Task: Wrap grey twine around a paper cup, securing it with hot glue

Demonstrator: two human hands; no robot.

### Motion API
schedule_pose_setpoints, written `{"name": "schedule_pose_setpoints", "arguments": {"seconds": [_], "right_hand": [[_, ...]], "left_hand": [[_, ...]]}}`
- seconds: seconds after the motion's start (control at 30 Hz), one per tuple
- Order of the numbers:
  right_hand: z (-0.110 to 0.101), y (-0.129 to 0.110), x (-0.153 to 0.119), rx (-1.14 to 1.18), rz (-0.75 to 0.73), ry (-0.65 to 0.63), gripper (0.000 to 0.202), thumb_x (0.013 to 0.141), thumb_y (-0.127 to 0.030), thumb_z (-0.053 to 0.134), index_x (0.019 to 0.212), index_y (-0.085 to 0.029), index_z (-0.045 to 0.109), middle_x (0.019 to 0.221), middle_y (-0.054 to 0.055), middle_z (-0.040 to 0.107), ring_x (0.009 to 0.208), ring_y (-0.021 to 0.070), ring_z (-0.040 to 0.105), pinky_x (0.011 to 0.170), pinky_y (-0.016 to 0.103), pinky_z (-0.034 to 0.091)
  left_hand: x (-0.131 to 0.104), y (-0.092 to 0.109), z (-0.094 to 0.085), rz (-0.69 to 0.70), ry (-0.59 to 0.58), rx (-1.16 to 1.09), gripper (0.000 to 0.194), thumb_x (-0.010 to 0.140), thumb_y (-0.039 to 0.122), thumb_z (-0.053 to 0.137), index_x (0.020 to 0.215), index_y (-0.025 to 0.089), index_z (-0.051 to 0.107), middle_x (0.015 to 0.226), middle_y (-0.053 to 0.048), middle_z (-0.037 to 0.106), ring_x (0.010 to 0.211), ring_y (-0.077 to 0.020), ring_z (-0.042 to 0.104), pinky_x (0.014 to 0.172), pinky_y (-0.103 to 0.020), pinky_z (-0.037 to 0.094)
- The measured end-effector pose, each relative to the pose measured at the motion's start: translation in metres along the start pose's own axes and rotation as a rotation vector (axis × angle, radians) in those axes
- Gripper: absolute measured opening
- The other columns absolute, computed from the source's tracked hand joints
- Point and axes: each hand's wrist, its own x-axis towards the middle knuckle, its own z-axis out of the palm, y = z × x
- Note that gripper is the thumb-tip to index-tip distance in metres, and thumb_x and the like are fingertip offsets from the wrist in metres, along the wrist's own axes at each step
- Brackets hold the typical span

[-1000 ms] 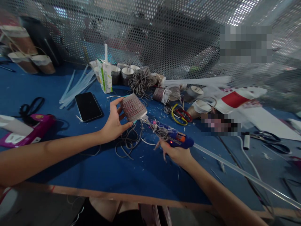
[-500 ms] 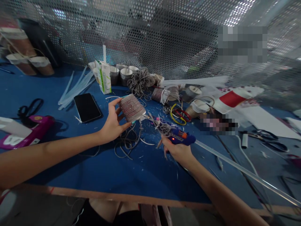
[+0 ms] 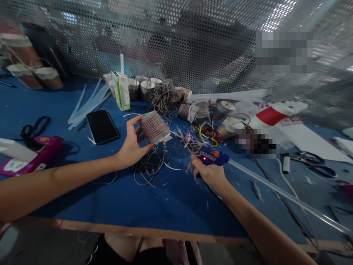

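My left hand [image 3: 134,145] is closed around a small cup wrapped in grey and reddish cord [image 3: 155,127], tilted with its lower edge toward the right. In my right hand [image 3: 210,173] is a blue hot glue gun [image 3: 215,157] with a lit red light and a long clear glue stick [image 3: 278,190] out of its back. Grey cord scraps cling to the gun's front. Its nozzle points at the cup's lower right edge, a small gap away. Loose grey cord [image 3: 149,171] trails on the table below the cup.
A black phone [image 3: 102,126] and glue sticks [image 3: 89,105] lie left, near a drink carton [image 3: 121,92]. Behind are several cups and a tangle of cord [image 3: 164,95]. Scissors [image 3: 317,162] lie right. A purple device [image 3: 33,154] sits far left; a perforated metal screen [image 3: 171,44] stands behind.
The glue gun's nozzle has drawn back slightly to the right from the cup's edge. My left hand and the cup stay almost in place.
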Motion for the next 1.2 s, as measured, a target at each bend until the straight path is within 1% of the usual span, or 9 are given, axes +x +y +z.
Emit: {"name": "schedule_pose_setpoints", "arguments": {"seconds": [0.3,0.4,0.53,0.67,0.77,0.83,0.97,1.03,1.2], "right_hand": [[0.000,0.008,0.008,-0.270,-0.171,-0.076,0.031,0.086,-0.037,0.052,0.060,-0.024,0.062,0.039,-0.001,0.052,0.037,0.0176,0.053,0.047,0.031,0.046],[-0.002,0.009,0.018,-0.362,-0.201,-0.021,0.027,0.088,-0.038,0.051,0.068,-0.023,0.063,0.045,0.000,0.053,0.046,0.0194,0.057,0.054,0.032,0.048],[-0.017,0.011,0.033,-0.472,-0.193,0.065,0.032,0.081,-0.053,0.063,0.075,-0.022,0.056,0.072,0.006,0.061,0.066,0.0239,0.062,0.062,0.036,0.049],[-0.044,0.021,0.045,-0.645,-0.247,-0.081,0.062,0.068,-0.074,0.070,0.094,-0.020,0.053,0.099,0.013,0.058,0.082,0.0302,0.064,0.066,0.041,0.054],[-0.059,0.025,0.051,-0.500,-0.315,-0.105,0.085,0.054,-0.083,0.073,0.106,-0.019,0.051,0.111,0.016,0.052,0.101,0.0356,0.060,0.082,0.050,0.055],[-0.058,0.018,0.050,-0.331,-0.334,-0.070,0.083,0.053,-0.083,0.074,0.104,-0.022,0.049,0.113,0.015,0.053,0.106,0.0345,0.058,0.089,0.052,0.054],[-0.028,-0.005,0.035,0.167,-0.306,-0.214,0.056,0.082,-0.080,0.048,0.095,-0.026,0.046,0.119,0.013,0.060,0.114,0.0285,0.060,0.097,0.048,0.050],[-0.007,-0.013,0.026,0.348,-0.251,-0.331,0.057,0.084,-0.082,0.041,0.092,-0.026,0.045,0.118,0.013,0.062,0.119,0.0291,0.059,0.099,0.048,0.047],[0.026,-0.019,0.015,0.623,-0.172,-0.539,0.072,0.073,-0.094,0.034,0.087,-0.025,0.050,0.103,0.011,0.069,0.101,0.0264,0.064,0.096,0.045,0.047]], "left_hand": [[0.000,0.000,0.001,0.043,0.008,-0.025,0.073,0.071,0.020,0.076,0.128,0.034,0.032,0.135,-0.005,0.032,0.117,-0.0185,0.053,0.093,-0.036,0.059],[0.000,-0.001,0.001,0.053,0.022,-0.026,0.074,0.071,0.023,0.077,0.128,0.033,0.032,0.135,-0.006,0.033,0.114,-0.0181,0.054,0.092,-0.035,0.059],[0.000,-0.002,0.001,0.035,0.027,-0.003,0.077,0.070,0.025,0.079,0.130,0.033,0.032,0.136,-0.006,0.032,0.117,-0.0198,0.054,0.095,-0.036,0.058],[0.000,-0.001,0.001,0.016,0.031,0.003,0.078,0.071,0.028,0.080,0.131,0.032,0.030,0.138,-0.007,0.031,0.120,-0.0215,0.052,0.098,-0.041,0.057],[0.000,-0.001,0.002,0.020,0.024,0.006,0.077,0.072,0.033,0.080,0.131,0.032,0.029,0.137,-0.008,0.031,0.118,-0.0212,0.053,0.097,-0.041,0.058],[0.000,-0.001,0.001,0.024,0.008,0.005,0.076,0.073,0.036,0.080,0.130,0.033,0.030,0.136,-0.007,0.031,0.114,-0.0198,0.053,0.093,-0.038,0.059],[0.000,0.000,0.000,0.030,-0.046,-0.012,0.076,0.073,0.040,0.081,0.130,0.035,0.030,0.135,-0.006,0.031,0.112,-0.0190,0.055,0.089,-0.034,0.060],[0.000,0.000,0.000,0.043,-0.066,-0.023,0.077,0.073,0.041,0.081,0.130,0.035,0.030,0.136,-0.006,0.031,0.115,-0.0201,0.055,0.090,-0.035,0.060],[0.000,0.005,0.000,0.011,-0.103,-0.025,0.077,0.074,0.043,0.080,0.131,0.034,0.029,0.138,-0.008,0.032,0.119,-0.0237,0.055,0.098,-0.043,0.058]]}}
